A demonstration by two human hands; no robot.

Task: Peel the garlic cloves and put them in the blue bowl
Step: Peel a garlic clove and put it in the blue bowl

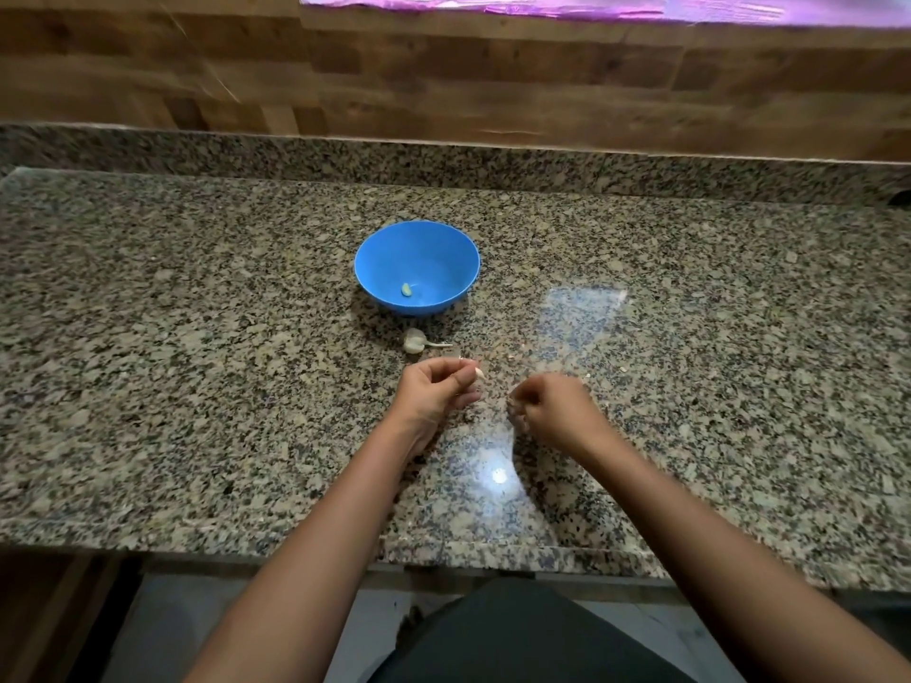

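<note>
Clove (478, 373) is pinched in the left hand (434, 391) above the worktop's (197, 337) middle, nearer its front edge than the bowl (416, 234), which holds a second clove (406, 289). Right hand (552, 406): blurred, grip unclear.

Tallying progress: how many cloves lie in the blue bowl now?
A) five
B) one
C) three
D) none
B: only one pale clove lies inside the blue bowl; the left hand pinches a second clove outside it.
</note>
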